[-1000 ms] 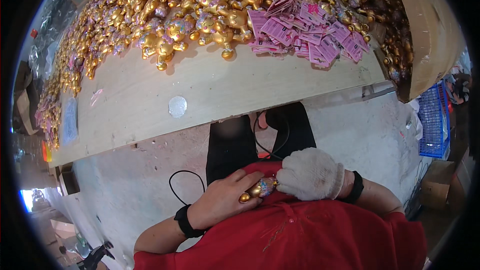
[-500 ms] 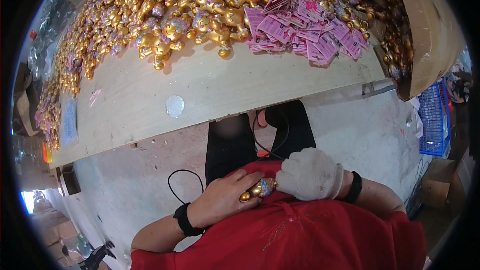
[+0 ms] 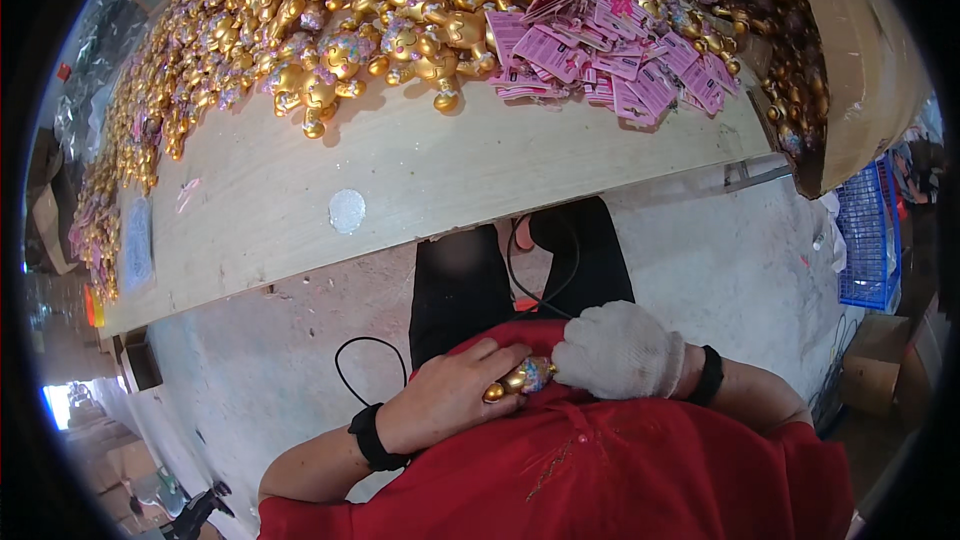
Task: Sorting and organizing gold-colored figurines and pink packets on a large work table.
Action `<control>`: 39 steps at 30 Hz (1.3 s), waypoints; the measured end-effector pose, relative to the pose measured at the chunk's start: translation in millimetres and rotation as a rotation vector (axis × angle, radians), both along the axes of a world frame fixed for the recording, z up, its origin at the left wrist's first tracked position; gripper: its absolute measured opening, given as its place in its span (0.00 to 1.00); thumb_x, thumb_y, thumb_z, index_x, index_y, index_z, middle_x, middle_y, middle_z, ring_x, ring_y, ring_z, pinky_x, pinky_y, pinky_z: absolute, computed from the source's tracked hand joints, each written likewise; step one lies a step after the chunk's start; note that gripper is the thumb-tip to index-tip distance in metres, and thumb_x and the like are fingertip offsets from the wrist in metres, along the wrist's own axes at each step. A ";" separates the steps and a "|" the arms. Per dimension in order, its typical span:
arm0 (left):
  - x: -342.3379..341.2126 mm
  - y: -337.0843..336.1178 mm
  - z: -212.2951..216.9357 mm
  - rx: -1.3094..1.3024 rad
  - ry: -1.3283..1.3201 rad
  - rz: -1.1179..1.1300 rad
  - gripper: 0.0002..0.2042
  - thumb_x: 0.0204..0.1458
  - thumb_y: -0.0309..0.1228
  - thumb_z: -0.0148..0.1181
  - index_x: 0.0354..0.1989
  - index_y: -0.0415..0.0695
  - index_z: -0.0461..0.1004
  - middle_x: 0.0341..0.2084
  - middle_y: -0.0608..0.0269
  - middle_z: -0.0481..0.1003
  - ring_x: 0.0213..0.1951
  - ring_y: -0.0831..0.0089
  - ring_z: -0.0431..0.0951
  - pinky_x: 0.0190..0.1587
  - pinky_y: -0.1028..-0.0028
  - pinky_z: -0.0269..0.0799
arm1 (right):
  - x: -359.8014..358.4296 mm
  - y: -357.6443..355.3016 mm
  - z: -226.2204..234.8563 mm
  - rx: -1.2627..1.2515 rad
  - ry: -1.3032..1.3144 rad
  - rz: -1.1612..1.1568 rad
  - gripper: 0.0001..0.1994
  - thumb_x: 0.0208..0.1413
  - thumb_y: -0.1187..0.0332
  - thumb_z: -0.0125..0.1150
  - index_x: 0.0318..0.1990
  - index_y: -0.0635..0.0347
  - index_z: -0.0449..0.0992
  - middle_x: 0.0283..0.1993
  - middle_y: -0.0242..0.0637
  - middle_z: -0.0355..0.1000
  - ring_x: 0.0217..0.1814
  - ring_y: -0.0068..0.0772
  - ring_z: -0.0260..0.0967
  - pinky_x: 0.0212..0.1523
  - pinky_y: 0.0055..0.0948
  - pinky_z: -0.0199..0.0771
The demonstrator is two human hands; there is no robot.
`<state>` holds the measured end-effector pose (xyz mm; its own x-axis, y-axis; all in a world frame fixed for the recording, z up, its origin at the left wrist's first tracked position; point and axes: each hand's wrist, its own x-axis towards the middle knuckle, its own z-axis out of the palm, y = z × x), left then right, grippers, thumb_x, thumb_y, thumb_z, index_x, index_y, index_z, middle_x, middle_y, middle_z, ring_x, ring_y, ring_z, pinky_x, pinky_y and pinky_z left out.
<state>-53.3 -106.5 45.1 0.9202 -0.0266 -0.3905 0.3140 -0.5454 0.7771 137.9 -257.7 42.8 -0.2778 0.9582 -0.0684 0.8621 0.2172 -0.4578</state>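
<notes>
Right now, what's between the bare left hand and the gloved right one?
A gold figure, partly covered by the left hand; its glittery end points toward the right hand. The head view shows this.

We are seeing only part of the gold figurine [image 3: 524,376], since the left hand [image 3: 447,393] is covering the rest

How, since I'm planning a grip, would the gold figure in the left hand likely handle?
The gold figure may be slippery: it looks shiny. Its rounded end could make it roll. It seems stiff, showing no visible sag in the left hand.
</notes>
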 end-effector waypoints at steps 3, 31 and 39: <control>0.3 -0.7 1.0 0.019 0.005 -0.027 0.25 0.53 0.41 0.59 0.57 0.46 0.64 0.44 0.55 0.71 0.39 0.53 0.77 0.38 0.61 0.77 | -1.5 -0.9 6.5 0.046 -0.067 0.023 0.05 0.45 0.63 0.58 0.24 0.52 0.73 0.25 0.35 0.68 0.29 0.34 0.72 0.25 0.35 0.72; 4.3 -10.5 -12.9 0.114 -0.071 -0.108 0.24 0.53 0.37 0.59 0.56 0.42 0.62 0.38 0.52 0.71 0.34 0.52 0.78 0.32 0.61 0.77 | -1.1 -13.5 -49.8 -0.027 0.318 -0.003 0.07 0.54 0.62 0.58 0.31 0.55 0.74 0.31 0.35 0.70 0.34 0.41 0.70 0.32 0.38 0.72; 2.9 -4.2 -5.2 0.057 -0.051 0.077 0.26 0.52 0.39 0.62 0.57 0.43 0.63 0.40 0.51 0.71 0.38 0.53 0.77 0.39 0.63 0.76 | 26.9 -2.3 -46.8 -0.102 0.769 -0.089 0.10 0.53 0.66 0.60 0.41 0.59 0.77 0.34 0.39 0.74 0.34 0.35 0.73 0.35 0.34 0.73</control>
